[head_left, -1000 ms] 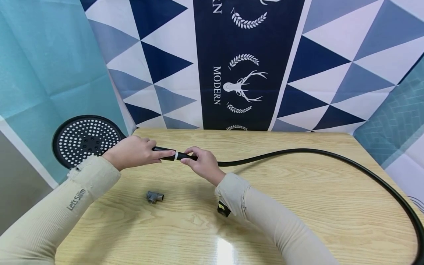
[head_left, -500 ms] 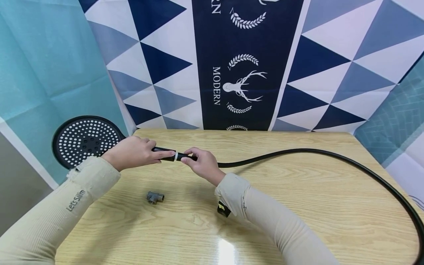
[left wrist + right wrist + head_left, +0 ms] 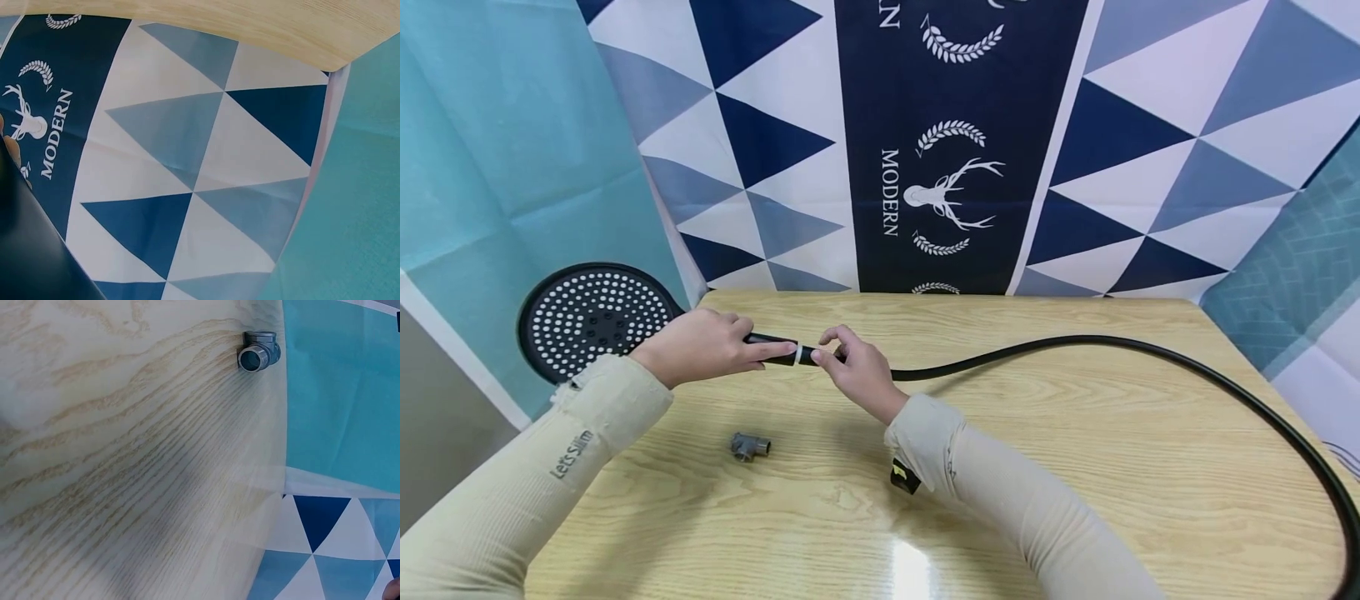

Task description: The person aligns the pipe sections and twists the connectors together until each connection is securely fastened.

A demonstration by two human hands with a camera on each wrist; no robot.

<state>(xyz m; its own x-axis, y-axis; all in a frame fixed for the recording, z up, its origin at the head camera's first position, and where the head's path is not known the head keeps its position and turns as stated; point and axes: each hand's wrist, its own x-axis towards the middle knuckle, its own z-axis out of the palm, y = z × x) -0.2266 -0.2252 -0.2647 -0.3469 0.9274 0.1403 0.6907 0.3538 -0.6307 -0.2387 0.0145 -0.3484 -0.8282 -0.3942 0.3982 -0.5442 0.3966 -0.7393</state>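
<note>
A black hand shower with a round perforated face is at the left in the head view. My left hand grips its handle, the index finger stretched along it. At the handle's end, beyond a white ring, the black shower hose meets it in line. My right hand holds the hose end, thumb against it and index finger raised off it; its other fingers are hidden. In the left wrist view a dark curved surface fills the lower left corner. Only a fingertip shows in the right wrist view.
A grey metal tee fitting lies on the wooden table below the hands, also in the right wrist view. The hose arcs across the table to its right edge. Patterned cloth hangs behind the table.
My right index finger has lifted off the hose end, and the thumb has slid slightly right along it. The left hand and the hand shower stay in place.
</note>
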